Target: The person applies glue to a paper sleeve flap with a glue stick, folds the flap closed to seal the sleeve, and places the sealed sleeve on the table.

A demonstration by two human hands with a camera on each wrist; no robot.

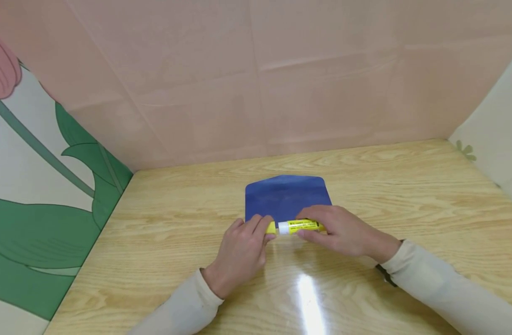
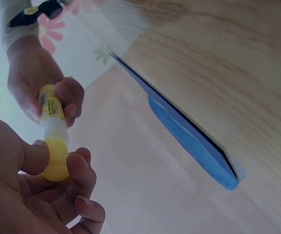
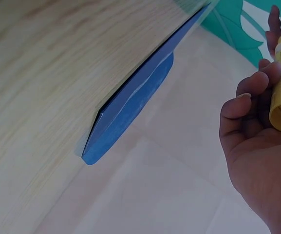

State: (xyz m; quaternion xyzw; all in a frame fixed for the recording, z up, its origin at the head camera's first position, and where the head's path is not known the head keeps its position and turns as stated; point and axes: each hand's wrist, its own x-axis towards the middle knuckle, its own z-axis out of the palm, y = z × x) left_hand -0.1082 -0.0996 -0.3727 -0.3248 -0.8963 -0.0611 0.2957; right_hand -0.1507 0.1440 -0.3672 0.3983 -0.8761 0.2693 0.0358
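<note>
A yellow glue stick point(image 1: 304, 226) with a white collar lies level between both hands, above the near edge of a blue envelope point(image 1: 285, 197). My left hand point(image 1: 243, 246) pinches its yellow cap point(image 2: 57, 161) between thumb and fingers. The labelled yellow barrel is gripped by my right hand point(image 1: 343, 230), whose thumb and fingers curl round it. Cap and white collar meet or nearly meet; whether the cap sits over the stick's end I cannot tell. Flap raised on the far side, the envelope rests on the table, its near edge partly hidden by the hands.
The wood-grain table point(image 1: 176, 200) spreads around the envelope. A pinkish cloth wall point(image 1: 256, 93) rises at the back, a panel with green leaves point(image 1: 38, 232) on the left, and a pale wall point(image 1: 498, 130) on the right. Light glares near the front.
</note>
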